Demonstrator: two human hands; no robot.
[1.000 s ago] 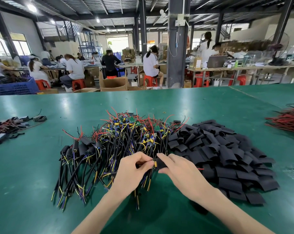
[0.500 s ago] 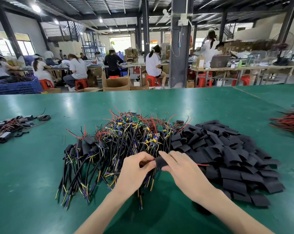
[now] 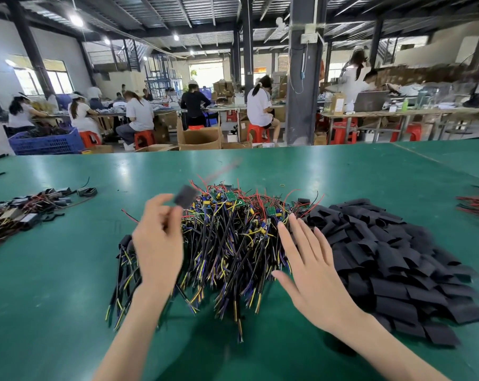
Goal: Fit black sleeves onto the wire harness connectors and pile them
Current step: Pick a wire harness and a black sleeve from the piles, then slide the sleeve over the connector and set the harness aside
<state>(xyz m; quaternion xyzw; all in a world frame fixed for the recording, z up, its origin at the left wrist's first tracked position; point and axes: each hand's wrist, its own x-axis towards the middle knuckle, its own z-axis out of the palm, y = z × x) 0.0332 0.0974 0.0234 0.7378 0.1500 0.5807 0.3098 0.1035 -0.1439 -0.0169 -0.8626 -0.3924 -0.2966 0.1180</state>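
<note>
- A worker's left hand (image 3: pixel 158 243) is raised over the left side of a heap of wires (image 3: pixel 233 243) on a green table (image 3: pixel 54 284). Its fingers are loosely curled and smeared by motion.
- A single black sleeve (image 3: pixel 184 198) sits at that hand's fingertips, above the far left edge of the heap. The blur makes it impossible to tell whether the fingers grip it or have let it go.
- The right hand (image 3: pixel 312 268) hovers flat with fingers straight and spread, holding nothing. It is over the seam where the wires meet a mound of loose black sleeves (image 3: pixel 392 259).
- A smaller bundle of wires (image 3: pixel 27 210) lies well apart at the table's left edge, and red wires (image 3: pixel 477 202) lie at its right edge.
- Beyond the table, seated workers (image 3: pixel 138 116) fill benches, with a blue crate (image 3: pixel 49 141) and a cardboard box (image 3: pixel 198 136) on the floor.
</note>
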